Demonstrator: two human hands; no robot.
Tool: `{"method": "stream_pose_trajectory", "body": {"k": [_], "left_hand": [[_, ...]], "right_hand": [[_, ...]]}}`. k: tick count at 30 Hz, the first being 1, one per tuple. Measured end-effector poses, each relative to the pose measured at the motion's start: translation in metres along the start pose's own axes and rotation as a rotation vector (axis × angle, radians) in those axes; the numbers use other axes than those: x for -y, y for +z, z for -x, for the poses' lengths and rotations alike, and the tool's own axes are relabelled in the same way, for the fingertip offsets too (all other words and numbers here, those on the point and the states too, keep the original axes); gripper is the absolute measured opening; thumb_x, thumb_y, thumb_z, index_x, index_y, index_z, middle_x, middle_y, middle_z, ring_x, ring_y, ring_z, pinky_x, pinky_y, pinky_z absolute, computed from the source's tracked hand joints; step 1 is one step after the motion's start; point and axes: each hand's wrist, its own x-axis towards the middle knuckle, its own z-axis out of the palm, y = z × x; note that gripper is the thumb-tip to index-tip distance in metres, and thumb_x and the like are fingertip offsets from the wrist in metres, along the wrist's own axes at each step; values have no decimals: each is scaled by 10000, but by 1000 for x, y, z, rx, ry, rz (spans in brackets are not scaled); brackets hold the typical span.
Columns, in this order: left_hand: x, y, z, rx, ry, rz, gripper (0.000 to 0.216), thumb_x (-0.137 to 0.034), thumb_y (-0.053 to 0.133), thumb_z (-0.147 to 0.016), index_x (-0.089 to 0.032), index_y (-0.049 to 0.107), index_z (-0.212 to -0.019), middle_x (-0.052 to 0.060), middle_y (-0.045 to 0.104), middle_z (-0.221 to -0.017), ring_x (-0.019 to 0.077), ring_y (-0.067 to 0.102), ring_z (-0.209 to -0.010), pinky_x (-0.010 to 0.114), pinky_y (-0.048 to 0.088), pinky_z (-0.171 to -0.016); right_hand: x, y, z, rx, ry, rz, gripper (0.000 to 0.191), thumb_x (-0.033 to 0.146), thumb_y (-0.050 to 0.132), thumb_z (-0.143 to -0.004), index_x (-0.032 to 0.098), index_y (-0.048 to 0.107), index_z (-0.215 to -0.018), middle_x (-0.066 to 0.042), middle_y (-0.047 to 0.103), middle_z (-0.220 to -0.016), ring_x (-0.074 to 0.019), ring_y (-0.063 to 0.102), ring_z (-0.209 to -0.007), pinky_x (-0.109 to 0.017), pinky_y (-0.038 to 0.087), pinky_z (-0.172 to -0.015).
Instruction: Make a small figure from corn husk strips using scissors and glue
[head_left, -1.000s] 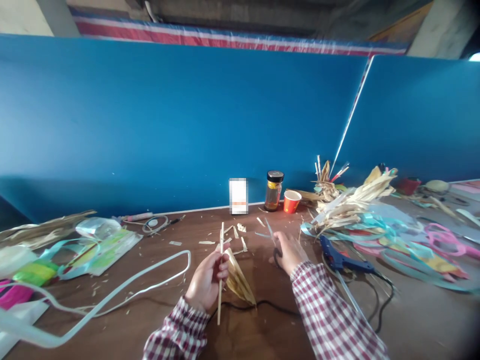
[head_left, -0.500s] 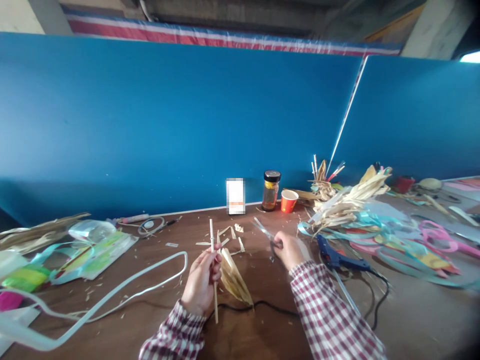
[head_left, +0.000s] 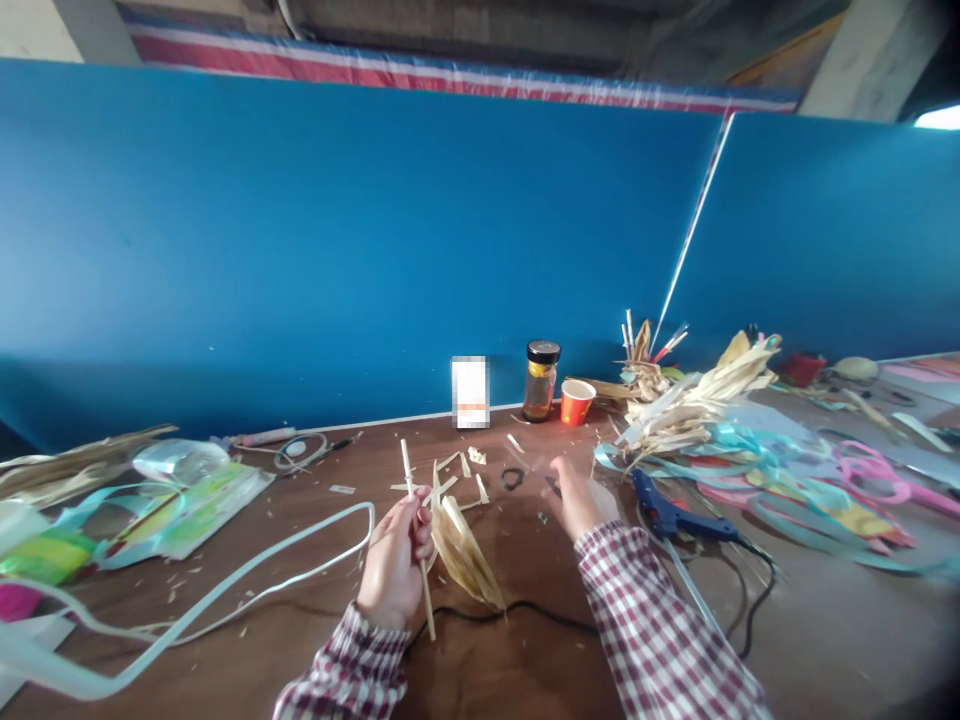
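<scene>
My left hand [head_left: 395, 560] is closed around a thin pale stick [head_left: 430, 605], which stands tilted with its ends showing above and below the fingers. A dried corn husk [head_left: 469, 555] lies on the table just right of that hand. My right hand [head_left: 583, 500] is held above the table further right, its fingers closed on a dark handle of the scissors [head_left: 512, 478]. The other dark handle loop shows to the left of the fingers. The blades are smeared by motion, so their exact position is unclear.
Husk scraps lie beyond my left hand. A dark-lidded jar [head_left: 540, 382] and red paper cup [head_left: 577, 402] stand by the blue partition [head_left: 360, 240]. A blue glue gun [head_left: 679, 515], ribbons and pink scissors [head_left: 874, 472] lie right; a pale tube [head_left: 247, 560] loops across the left.
The scissors have shifted in my right hand: one dark loop now shows left of the fingers and the blades blur. My left hand and the stick moved slightly left.
</scene>
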Motion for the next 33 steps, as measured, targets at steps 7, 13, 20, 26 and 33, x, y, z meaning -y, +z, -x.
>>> {"method": "stream_pose_trajectory", "body": {"k": [7, 13, 20, 26, 33], "left_hand": [[-5, -2, -3, -144, 57, -124, 262, -276, 692, -621, -128, 636, -830, -15, 537, -661, 30, 419, -462, 115, 215, -338], [1, -3, -5, -208, -9, -275, 289, -298, 667, -624, -143, 618, -863, -6, 571, -604, 64, 478, -442, 141, 210, -350], [5, -7, -7, -188, 5, -348, 261, -336, 636, -668, -158, 625, -858, -10, 564, -653, 37, 411, -424, 142, 218, -359], [2, -6, -7, -206, 6, -355, 243, -329, 613, -694, -160, 640, -866, 10, 567, -657, 44, 373, -412, 155, 227, -358], [-2, 0, -4, -159, 30, -274, 263, -328, 641, -671, -159, 658, -871, 29, 576, -781, 77, 487, -552, 144, 244, -372]], "right_hand": [[1, 2, -1, -89, -122, 71, 73, 235, 602, -775, 218, 656, -821, -68, 626, -997, -215, 569, -896, -279, 411, -678], [35, 7, 26, -66, -408, -282, 213, 380, 488, -860, 248, 607, -978, -7, 652, -798, -150, 598, -699, -244, 434, -626], [58, 18, 43, 68, -534, -265, 254, 273, 566, -756, 289, 598, -1007, 18, 666, -858, -161, 616, -735, -236, 436, -627], [37, -1, 27, -69, -415, -276, 217, 205, 479, -823, 273, 635, -957, -8, 657, -893, -153, 608, -785, -233, 427, -691], [16, 1, 11, -149, -252, -220, 213, 240, 471, -844, 272, 632, -980, -7, 672, -903, -157, 611, -799, -236, 421, -669]]}}
